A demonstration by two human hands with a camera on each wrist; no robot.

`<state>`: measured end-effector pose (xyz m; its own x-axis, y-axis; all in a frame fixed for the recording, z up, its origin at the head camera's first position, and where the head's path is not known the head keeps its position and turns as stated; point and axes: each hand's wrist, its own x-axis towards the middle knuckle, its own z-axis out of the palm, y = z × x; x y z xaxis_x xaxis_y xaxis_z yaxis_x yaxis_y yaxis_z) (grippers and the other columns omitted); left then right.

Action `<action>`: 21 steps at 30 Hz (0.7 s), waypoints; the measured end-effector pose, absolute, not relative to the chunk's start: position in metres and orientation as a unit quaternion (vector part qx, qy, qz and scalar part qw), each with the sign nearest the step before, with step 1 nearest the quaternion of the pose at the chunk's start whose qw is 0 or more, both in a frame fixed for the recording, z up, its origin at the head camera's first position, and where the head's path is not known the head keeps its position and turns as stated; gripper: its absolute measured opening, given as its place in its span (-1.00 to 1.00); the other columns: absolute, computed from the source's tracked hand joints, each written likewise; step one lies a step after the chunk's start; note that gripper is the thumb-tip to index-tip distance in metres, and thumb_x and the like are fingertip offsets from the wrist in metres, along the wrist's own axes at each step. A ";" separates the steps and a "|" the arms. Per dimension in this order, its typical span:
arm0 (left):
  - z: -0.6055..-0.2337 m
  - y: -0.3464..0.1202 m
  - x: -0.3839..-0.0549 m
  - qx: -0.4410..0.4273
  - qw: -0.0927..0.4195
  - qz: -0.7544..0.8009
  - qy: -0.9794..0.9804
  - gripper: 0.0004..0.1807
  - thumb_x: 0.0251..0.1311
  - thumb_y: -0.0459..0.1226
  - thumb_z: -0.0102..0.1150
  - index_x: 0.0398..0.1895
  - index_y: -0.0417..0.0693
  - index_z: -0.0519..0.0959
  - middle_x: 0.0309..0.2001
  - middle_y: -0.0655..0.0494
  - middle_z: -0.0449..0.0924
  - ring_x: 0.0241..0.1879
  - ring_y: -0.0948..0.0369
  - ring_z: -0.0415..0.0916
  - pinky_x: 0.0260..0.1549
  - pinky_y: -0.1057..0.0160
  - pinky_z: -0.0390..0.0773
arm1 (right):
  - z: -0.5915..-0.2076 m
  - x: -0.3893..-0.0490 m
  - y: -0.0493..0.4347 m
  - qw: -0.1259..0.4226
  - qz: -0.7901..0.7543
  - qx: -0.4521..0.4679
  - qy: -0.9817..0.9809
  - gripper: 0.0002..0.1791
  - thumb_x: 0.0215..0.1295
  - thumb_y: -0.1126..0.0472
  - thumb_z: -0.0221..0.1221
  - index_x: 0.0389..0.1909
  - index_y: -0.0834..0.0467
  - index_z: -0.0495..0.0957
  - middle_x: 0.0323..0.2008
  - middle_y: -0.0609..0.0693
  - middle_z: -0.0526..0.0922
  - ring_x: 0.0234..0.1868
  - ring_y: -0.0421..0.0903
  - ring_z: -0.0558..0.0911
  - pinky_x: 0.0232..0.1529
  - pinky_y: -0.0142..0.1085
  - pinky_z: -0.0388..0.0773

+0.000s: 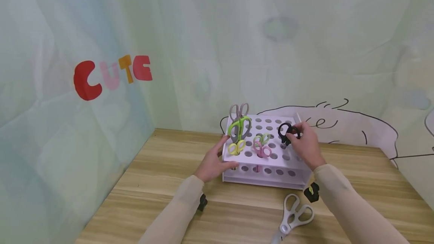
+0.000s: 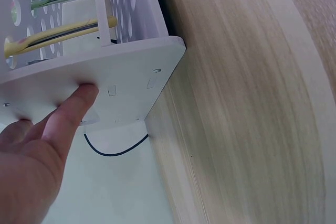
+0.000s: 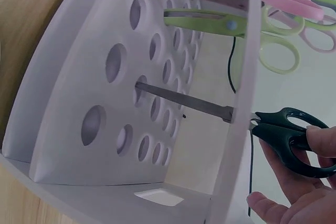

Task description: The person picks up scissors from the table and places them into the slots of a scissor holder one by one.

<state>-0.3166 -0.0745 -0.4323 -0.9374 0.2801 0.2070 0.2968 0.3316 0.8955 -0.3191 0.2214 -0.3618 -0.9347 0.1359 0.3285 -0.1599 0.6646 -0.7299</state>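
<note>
My right hand [image 1: 306, 144] grips the handle of black-handled scissors [image 3: 286, 135]. Their blades pass down through the top plate of a white holed rack [image 1: 249, 161], with the tip at a hole in the lower plate in the right wrist view. My left hand [image 1: 214, 163] rests on the rack's left side, fingers [image 2: 71, 114] spread against the side panel and thumb at the front edge. Standing in the rack's left and middle holes are yellow scissors [image 1: 236, 148], pink scissors [image 1: 262, 150], pale green scissors [image 3: 210, 23], bright green-and-grey scissors [image 1: 240, 127] and grey scissors [image 1: 239, 111].
White-handled scissors [image 1: 293, 215] lie on the wooden table [image 1: 152, 176] in front of the rack, their blades cut off by the view's lower edge. A printed cloth backdrop [image 1: 210, 55] hangs behind and to the left of the table.
</note>
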 end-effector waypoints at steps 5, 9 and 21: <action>-0.432 -0.074 -0.317 -0.181 0.010 -0.551 -0.815 0.07 0.00 -0.25 0.54 0.56 0.09 0.10 0.54 0.09 0.00 0.38 -0.12 0.21 0.21 0.09 0.43 | -0.365 -0.320 0.222 0.177 0.409 0.015 -0.895 -0.66 0.33 0.39 0.19 0.03 0.44 0.38 -0.05 0.39 0.54 0.07 0.27 0.51 0.17 0.11 0.43; -0.432 -0.074 -0.317 -0.184 0.008 -0.552 -0.813 0.07 0.00 -0.23 0.54 0.56 0.10 0.10 0.54 0.08 0.00 0.38 -0.11 0.21 0.21 0.10 0.43 | -0.368 -0.320 0.223 0.174 0.411 0.013 -0.895 -0.64 0.33 0.39 0.19 0.06 0.44 0.37 -0.06 0.40 0.55 0.03 0.26 0.52 0.16 0.10 0.44; -0.435 -0.076 -0.320 -0.181 0.010 -0.549 -0.816 0.10 -0.03 -0.17 0.56 0.56 0.12 0.10 0.54 0.09 0.00 0.40 -0.09 0.17 0.26 0.09 0.37 | -0.369 -0.322 0.223 0.163 0.408 0.013 -0.898 -0.60 0.36 0.36 0.16 0.14 0.43 0.35 -0.05 0.43 0.55 -0.02 0.25 0.56 0.10 0.08 0.49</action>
